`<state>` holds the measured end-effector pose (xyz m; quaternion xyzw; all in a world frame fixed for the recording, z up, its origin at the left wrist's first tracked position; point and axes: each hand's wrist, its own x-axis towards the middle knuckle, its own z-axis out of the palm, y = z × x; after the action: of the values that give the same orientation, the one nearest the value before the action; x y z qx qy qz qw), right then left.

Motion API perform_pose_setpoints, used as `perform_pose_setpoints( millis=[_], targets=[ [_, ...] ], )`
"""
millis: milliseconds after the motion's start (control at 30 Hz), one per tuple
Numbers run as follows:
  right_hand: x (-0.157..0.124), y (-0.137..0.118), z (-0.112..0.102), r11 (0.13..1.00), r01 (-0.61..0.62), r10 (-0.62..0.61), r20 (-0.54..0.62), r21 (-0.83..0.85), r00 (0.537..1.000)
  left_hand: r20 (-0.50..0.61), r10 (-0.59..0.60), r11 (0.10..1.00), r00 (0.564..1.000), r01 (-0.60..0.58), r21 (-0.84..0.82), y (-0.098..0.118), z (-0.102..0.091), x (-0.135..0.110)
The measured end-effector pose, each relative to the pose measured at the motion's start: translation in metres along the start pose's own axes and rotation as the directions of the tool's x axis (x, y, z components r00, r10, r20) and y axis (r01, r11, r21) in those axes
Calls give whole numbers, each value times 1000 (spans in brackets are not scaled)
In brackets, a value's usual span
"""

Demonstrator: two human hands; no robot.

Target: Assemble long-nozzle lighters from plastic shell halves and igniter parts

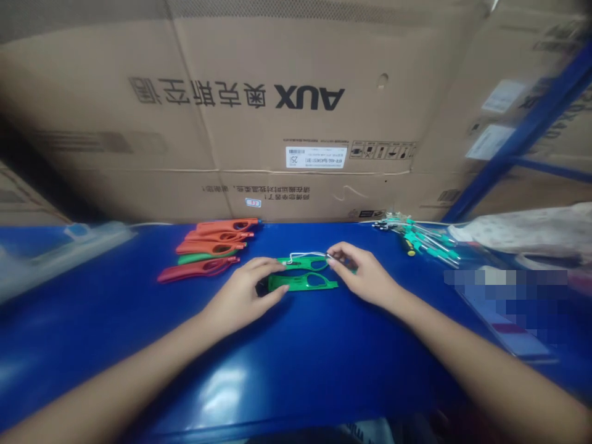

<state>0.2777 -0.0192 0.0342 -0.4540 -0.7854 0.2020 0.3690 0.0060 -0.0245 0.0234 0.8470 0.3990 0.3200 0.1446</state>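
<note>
Two green plastic casing halves lie side by side at the middle of the blue table: an upper half (303, 264) and a lower half (303, 283), each with an oval opening. My left hand (240, 293) curves around their left ends, its fingertips at the upper half and its thumb on the lower one. A thin white wire (308, 253) runs along the top of the upper half. At its right end, my right hand (358, 271) pinches a small dark tip between thumb and forefinger. The fingers behind that pinch are partly hidden.
Several orange-red casings (217, 236) and a green one (197, 257) lie at the back left. A pile of metal rods with teal parts (428, 240) sits at the back right. A large cardboard box (259, 129) stands behind the blue table (287, 364). Clear plastic (83, 246) lies left.
</note>
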Motion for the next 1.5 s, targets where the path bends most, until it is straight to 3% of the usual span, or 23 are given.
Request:
perform_pose_setpoints(
  millis=[100, 167, 233, 333, 467, 633, 800, 867, 933, 1033, 1200, 1500],
  targets=[
    [-4, 11, 4, 1000, -2, 2, 19, 3, 1000, 53, 28, 998, 998, -31, 60, 1, -5, 1],
    [-7, 17, 6, 1000, -23, 22, 58, 8, 998, 146, 40, 983, 988, -65, 170, 0, -13, 2],
    [-9, 19, 8, 999, -43, 43, 73, -6, 996, 239, -10, 944, 971, -69, 322, -1, -24, 3],
    [-10, 18, 9, 997, -66, 67, 37, -33, 997, 325, -53, 914, 944, -85, 396, -6, -42, 5],
    [-10, 17, 6, 996, -82, 81, -33, -28, 996, 449, -60, 931, 891, -112, 346, -12, -54, 4],
    [-10, 17, 5, 996, -69, 64, -84, -64, 994, 482, -69, 968, 873, -58, 244, -17, -60, 7],
    [-11, 17, 5, 994, -55, 46, -97, -98, 994, 559, -30, 995, 829, -28, 95, -20, -67, 4],
    [-11, 17, 5, 993, -54, 43, -108, -107, 993, 516, 0, 999, 856, -25, 41, -19, -59, -3],
    [-12, 16, 4, 992, -54, 42, -114, -110, 993, 371, -10, 1000, 929, -1, 29, -19, -45, -13],
    [-12, 16, 4, 993, -48, 34, -125, -111, 992, 272, -5, 995, 962, -23, 98, -20, -27, -23],
    [-12, 15, 6, 991, -38, 22, -127, -128, 992, 169, 19, 991, 985, -40, 124, -29, -17, -24],
    [-12, 14, 3, 991, -27, 8, -141, -133, 990, 144, 3, 991, 990, -23, 134, -53, -12, 1]
  ],
)
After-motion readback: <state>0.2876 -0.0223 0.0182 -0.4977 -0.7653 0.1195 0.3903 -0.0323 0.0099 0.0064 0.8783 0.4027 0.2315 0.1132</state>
